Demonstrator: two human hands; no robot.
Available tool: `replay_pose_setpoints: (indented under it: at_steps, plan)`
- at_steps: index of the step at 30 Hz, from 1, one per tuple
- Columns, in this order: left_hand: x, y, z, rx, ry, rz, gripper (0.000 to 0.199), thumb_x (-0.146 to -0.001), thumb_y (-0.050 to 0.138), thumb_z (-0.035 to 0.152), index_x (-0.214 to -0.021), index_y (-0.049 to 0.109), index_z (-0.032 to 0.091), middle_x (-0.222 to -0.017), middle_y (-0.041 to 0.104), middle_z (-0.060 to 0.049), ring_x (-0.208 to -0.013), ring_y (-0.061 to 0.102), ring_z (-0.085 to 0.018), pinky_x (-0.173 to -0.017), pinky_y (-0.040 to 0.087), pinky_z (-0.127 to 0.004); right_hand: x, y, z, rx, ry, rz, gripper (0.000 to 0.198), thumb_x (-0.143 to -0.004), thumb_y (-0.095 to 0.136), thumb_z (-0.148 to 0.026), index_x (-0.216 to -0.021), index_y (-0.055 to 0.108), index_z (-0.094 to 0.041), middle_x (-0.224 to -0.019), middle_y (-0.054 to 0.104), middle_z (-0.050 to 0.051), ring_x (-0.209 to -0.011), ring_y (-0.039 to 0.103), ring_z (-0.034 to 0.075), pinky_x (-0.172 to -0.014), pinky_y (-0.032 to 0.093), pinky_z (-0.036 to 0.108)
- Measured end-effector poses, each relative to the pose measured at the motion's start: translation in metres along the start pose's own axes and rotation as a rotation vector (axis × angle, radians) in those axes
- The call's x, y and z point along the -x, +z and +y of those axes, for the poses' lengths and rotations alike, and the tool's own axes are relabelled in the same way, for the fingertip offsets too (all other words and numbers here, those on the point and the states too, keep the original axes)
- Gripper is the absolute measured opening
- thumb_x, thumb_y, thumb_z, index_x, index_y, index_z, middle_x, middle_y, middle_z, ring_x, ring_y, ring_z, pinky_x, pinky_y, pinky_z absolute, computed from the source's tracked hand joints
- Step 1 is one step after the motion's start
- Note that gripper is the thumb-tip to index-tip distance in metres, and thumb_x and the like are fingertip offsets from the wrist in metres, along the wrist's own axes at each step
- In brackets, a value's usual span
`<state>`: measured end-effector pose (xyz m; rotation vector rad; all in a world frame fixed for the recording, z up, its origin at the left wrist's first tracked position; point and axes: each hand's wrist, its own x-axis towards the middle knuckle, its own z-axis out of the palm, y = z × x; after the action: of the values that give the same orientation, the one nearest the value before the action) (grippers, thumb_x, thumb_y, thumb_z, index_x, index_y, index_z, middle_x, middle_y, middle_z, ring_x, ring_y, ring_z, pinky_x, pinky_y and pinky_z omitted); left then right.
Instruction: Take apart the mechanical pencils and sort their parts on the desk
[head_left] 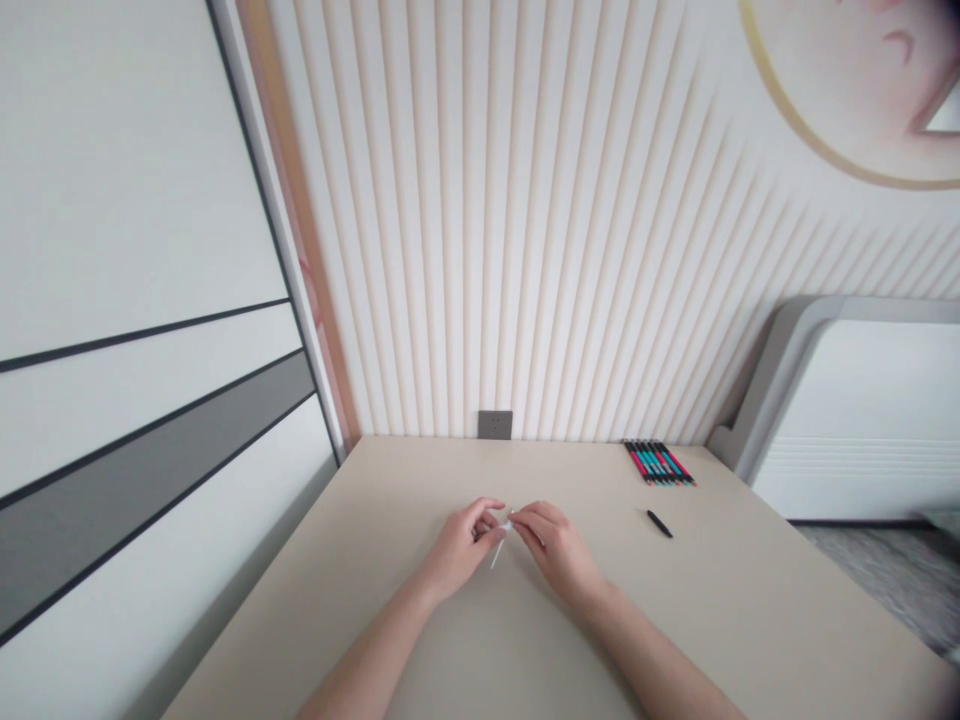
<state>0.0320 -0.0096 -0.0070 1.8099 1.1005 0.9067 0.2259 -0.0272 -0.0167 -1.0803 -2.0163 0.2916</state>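
Above the table, the right hand pinches a thin white strip; the left hand curls close, hold unclear; gentle pressure should suit.

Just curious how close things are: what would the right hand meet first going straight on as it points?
Beyond the thin white item at its fingertips, probably the left hand; one view leaves depth unclear.

Ribbed wall with dark socket stands beyond the grip; grey-banded cabinet, left; grey-edged headboard, right; beige table, beneath.
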Motion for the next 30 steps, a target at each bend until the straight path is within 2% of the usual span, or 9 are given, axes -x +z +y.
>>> replay_pose_setpoints:
  at_steps: [5, 8, 11, 20, 25, 30]
  plan:
    - [-0.001, -0.001, -0.001, -0.004, -0.001, 0.014, 0.032, -0.084, 0.060, 0.036, -0.112, 0.061, 0.018, -0.081, 0.067, -0.002, -0.074, 0.061, -0.016, -0.069, 0.047, -0.026, 0.001, -0.001, -0.004, 0.012, -0.043, -0.032, 0.025, -0.098, 0.044, -0.026, -0.104, 0.068, -0.023, -0.096, 0.068, 0.007, -0.089, 0.063, 0.019, -0.082, 0.049, 0.033]
    - [0.000, -0.002, 0.003, -0.003, 0.018, 0.001, 0.025, -0.085, 0.060, 0.038, -0.098, 0.065, 0.017, -0.081, 0.069, -0.003, -0.076, 0.062, -0.017, -0.071, 0.047, -0.026, 0.000, -0.003, -0.004, 0.034, -0.049, -0.021, 0.025, -0.099, 0.044, -0.025, -0.104, 0.068, -0.023, -0.097, 0.069, 0.007, -0.089, 0.064, 0.019, -0.082, 0.049, 0.033]
    - [0.000, -0.003, 0.007, -0.013, 0.047, 0.004, 0.027, -0.087, 0.058, 0.041, -0.085, 0.067, 0.016, -0.079, 0.069, -0.004, -0.077, 0.062, -0.018, -0.073, 0.047, -0.026, -0.001, -0.007, -0.004, 0.049, -0.030, 0.013, 0.024, -0.098, 0.045, -0.026, -0.104, 0.068, -0.023, -0.096, 0.069, 0.007, -0.089, 0.064, 0.020, -0.082, 0.049, 0.033]
    - [0.003, -0.006, 0.014, -0.057, 0.062, -0.064, 0.031, -0.088, 0.055, 0.043, -0.086, 0.073, 0.017, -0.083, 0.073, -0.004, -0.080, 0.063, -0.020, -0.074, 0.046, -0.026, -0.002, -0.011, -0.005, 0.053, -0.099, -0.053, 0.023, -0.098, 0.047, -0.027, -0.107, 0.068, -0.024, -0.095, 0.071, 0.006, -0.087, 0.065, 0.019, -0.082, 0.046, 0.034]
    - [0.003, -0.004, 0.015, -0.088, 0.047, -0.051, 0.037, -0.088, 0.054, 0.048, -0.085, 0.073, 0.016, -0.079, 0.071, -0.004, -0.077, 0.060, -0.019, -0.071, 0.045, -0.025, -0.003, -0.008, 0.001, -0.047, -0.064, -0.063, 0.025, -0.098, 0.047, -0.032, -0.104, 0.070, -0.024, -0.093, 0.071, 0.006, -0.086, 0.065, 0.018, -0.080, 0.049, 0.032]
    - [0.003, -0.004, 0.012, -0.085, 0.039, -0.057, 0.035, -0.088, 0.053, 0.045, -0.083, 0.072, 0.016, -0.074, 0.069, -0.002, -0.070, 0.057, -0.017, -0.065, 0.041, -0.023, -0.004, -0.010, -0.001, -0.165, -0.028, -0.120, 0.028, -0.098, 0.045, -0.034, -0.104, 0.071, -0.024, -0.092, 0.070, 0.005, -0.086, 0.064, 0.017, -0.080, 0.049, 0.029]
